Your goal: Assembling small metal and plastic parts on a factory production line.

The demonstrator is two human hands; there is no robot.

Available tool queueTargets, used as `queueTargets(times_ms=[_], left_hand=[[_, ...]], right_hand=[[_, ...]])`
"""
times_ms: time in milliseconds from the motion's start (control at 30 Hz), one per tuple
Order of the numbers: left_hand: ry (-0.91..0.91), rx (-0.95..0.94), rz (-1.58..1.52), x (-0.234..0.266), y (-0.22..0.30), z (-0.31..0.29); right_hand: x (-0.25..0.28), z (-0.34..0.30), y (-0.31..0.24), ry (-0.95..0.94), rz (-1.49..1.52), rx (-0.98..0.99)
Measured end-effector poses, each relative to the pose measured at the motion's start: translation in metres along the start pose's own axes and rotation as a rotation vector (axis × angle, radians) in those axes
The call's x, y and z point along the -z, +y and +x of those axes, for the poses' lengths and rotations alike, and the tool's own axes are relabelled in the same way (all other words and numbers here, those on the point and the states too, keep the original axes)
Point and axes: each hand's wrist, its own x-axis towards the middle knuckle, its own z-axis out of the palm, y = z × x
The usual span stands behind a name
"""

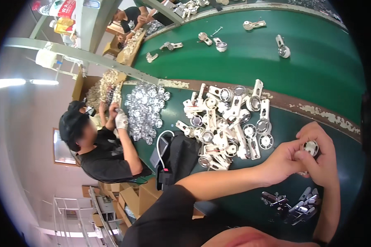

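At the right, my left hand [285,161] and my right hand [322,158] come together around a small white plastic part with a round silver-rimmed head [310,148]. Fingers of both hands press on it, and the thumbs lie near its round head. Most of its lower end is hidden by the fingers. Left of my hands spreads a heap of similar white parts [218,127] with round heads and slotted handles. Below my hands lies a small pile of dark grey and silver elongated pieces [303,208].
A pile of clear shiny round pieces [144,109] lies farther left, beside a black bag [181,154] with a white cable. Across a raised rail [317,115], several parts sit on a green belt [251,49]. A co-worker [107,144] works at left, another [132,20] beyond. Cardboard boxes [148,197] stand below.
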Motion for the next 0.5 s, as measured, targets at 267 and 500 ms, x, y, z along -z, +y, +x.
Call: queueTargets(times_ms=[267,500], left_hand=[[0.07,-0.161,0.263,-0.003,-0.013,-0.008],[0.099,-0.462,0.782,0.005,-0.01,-0.013]], right_hand=[[-0.002,0.002,-0.018,-0.055,0.006,0.05],[-0.01,0.002,-0.036,-0.05,-0.131,0.211]])
